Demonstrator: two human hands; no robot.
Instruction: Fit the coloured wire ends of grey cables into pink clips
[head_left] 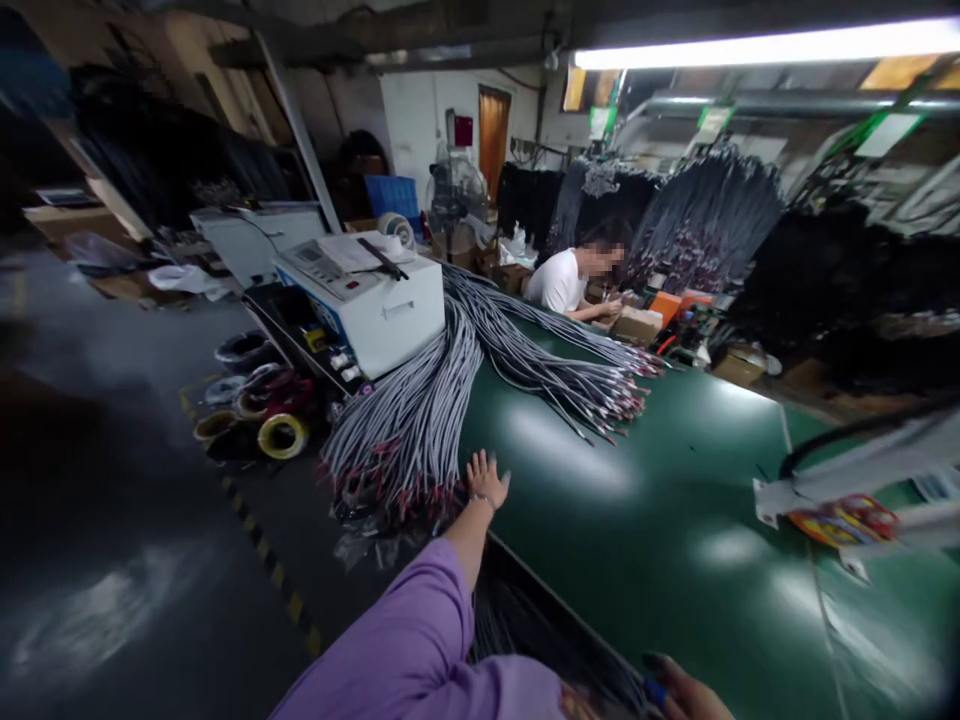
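My left hand (487, 480) reaches out on a purple-sleeved arm with its fingers spread. It lies at the near left edge of the green tabletop (675, 520), beside a bundle of grey cables (427, 400) with reddish ends that hangs over the edge. Farther along the table lies a second bundle of grey cables (555, 365), its ends fanned toward the right. My right hand (686, 690) shows only in part at the bottom edge, blurred, with a small blue item (655, 690) at its fingers. Whether it grips this cannot be made out.
A white machine (397, 315) stands at the table's far left. Rolls of wire (283, 436) sit on the floor below. Across the table a person in a white shirt (556, 283) works near a cardboard box (636, 326). A white metal frame (825, 480) rises at right.
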